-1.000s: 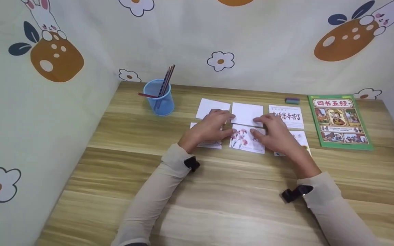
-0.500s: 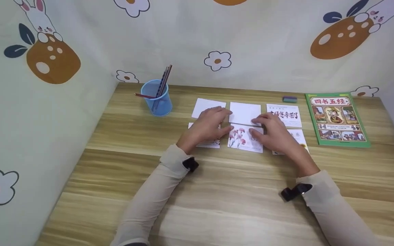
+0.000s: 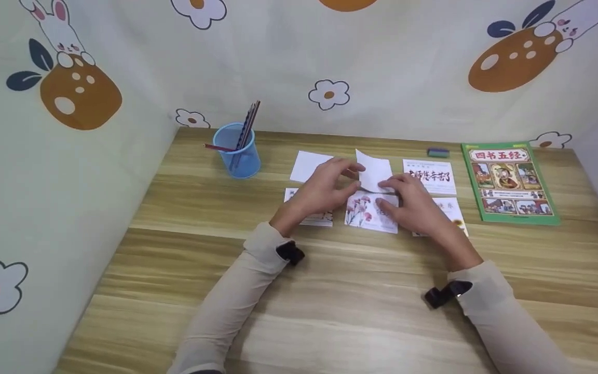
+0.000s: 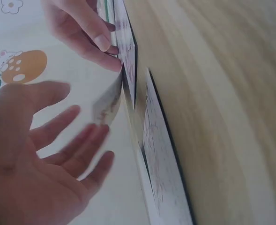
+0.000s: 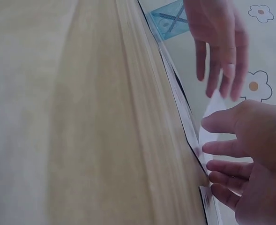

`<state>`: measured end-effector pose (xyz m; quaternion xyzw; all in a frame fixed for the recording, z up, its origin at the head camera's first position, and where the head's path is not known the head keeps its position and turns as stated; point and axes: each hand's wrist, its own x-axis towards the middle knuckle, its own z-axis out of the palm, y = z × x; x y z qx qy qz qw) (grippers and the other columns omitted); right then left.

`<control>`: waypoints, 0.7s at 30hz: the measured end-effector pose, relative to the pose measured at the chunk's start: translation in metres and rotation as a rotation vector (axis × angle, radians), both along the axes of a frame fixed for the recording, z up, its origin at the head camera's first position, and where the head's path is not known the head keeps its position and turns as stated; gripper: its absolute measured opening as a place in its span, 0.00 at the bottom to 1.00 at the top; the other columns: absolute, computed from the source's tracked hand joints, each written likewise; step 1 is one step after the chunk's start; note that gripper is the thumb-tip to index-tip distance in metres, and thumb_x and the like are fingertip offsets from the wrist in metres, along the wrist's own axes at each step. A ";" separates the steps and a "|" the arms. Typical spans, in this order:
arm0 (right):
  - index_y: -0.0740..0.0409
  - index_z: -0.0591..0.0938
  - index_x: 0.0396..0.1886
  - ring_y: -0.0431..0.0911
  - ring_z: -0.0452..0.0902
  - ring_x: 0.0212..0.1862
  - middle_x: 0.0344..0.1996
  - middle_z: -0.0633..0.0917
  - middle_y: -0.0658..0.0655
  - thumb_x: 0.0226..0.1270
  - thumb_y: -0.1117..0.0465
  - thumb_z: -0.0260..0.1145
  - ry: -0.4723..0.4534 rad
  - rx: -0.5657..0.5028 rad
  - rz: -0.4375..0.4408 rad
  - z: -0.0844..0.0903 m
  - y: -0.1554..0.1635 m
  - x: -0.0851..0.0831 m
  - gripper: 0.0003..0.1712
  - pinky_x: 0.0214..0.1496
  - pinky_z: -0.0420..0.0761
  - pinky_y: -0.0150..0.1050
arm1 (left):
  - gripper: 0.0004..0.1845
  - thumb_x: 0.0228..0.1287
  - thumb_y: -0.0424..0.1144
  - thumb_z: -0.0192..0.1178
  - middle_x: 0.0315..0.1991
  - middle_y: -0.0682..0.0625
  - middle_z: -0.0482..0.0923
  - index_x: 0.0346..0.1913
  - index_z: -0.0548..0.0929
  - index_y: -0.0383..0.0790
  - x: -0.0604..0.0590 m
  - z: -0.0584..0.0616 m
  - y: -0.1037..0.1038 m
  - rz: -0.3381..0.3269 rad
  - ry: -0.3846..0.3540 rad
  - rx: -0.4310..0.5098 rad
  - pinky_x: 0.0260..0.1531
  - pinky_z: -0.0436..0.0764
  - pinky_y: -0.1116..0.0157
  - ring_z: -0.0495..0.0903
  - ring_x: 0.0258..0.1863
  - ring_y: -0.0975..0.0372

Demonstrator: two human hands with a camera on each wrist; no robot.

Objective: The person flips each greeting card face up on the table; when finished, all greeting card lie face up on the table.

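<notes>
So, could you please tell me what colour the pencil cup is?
The pencil cup is light blue, clearest in the head view.

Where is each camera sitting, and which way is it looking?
Head: up high, looks down at the table, cards and blue cup; both sleeves and hands show.
Left wrist: low beside the left hand, looks along the table at the lifted white card.
Right wrist: low beside the right hand, facing the other way.
All three share that card.
</notes>
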<state>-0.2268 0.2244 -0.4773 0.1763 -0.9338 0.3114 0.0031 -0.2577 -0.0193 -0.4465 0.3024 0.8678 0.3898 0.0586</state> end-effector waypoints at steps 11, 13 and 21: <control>0.59 0.81 0.59 0.55 0.77 0.56 0.54 0.83 0.61 0.61 0.33 0.69 0.024 0.024 -0.097 0.003 -0.007 0.002 0.39 0.60 0.76 0.54 | 0.20 0.73 0.39 0.59 0.63 0.42 0.76 0.64 0.75 0.40 0.008 -0.004 0.017 -0.182 -0.057 0.249 0.64 0.78 0.61 0.81 0.60 0.58; 0.59 0.83 0.56 0.53 0.79 0.52 0.51 0.85 0.59 0.67 0.38 0.66 0.029 -0.015 -0.113 0.005 -0.007 0.002 0.32 0.57 0.78 0.52 | 0.22 0.74 0.42 0.58 0.64 0.44 0.76 0.67 0.72 0.41 0.010 -0.003 0.019 -0.186 -0.054 0.249 0.65 0.77 0.61 0.80 0.61 0.58; 0.57 0.86 0.52 0.51 0.86 0.48 0.46 0.90 0.58 0.73 0.56 0.62 0.097 -0.132 -0.133 0.008 -0.003 -0.001 0.15 0.53 0.85 0.50 | 0.24 0.75 0.42 0.56 0.66 0.46 0.75 0.68 0.64 0.41 0.010 -0.002 0.020 -0.186 -0.095 0.266 0.67 0.75 0.63 0.78 0.65 0.57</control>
